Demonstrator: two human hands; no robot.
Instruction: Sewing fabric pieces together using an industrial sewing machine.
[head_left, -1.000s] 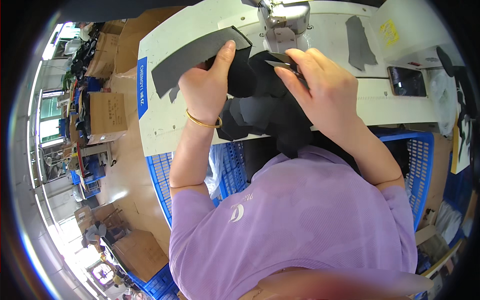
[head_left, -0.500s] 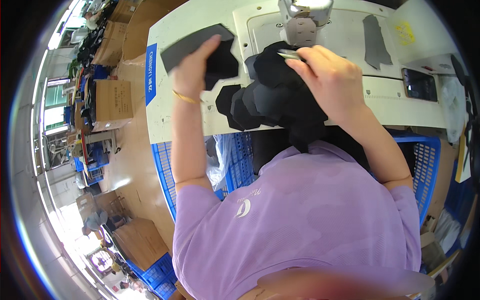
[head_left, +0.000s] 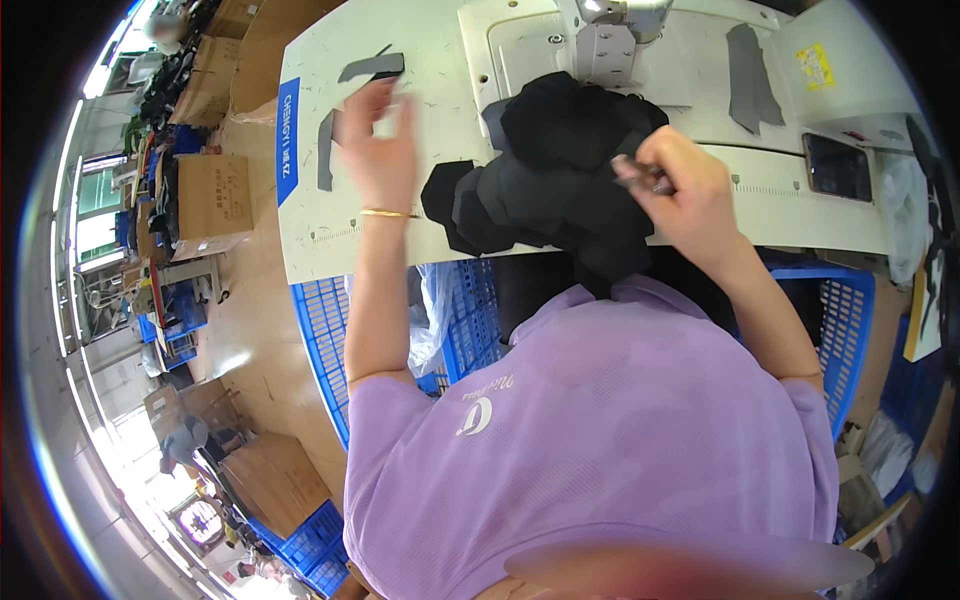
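Item: bundle of black fabric pieces (head_left: 560, 180), lying heaped on the white sewing table (head_left: 440, 40), at six o'clock of the sewing machine head (head_left: 610, 40).
Progress, as judged: sewing seems partway; the bundle is sitting off the needle, and loose grey strips (head_left: 365, 68) are waiting unsewn at ten o'clock.
Left hand (head_left: 380, 140): hovering at nine o'clock of the bundle, fingers spread, holding nothing.
Right hand (head_left: 690, 190): resting on the bundle's three o'clock edge, fingertips pinching a small dark tool (head_left: 640, 180).
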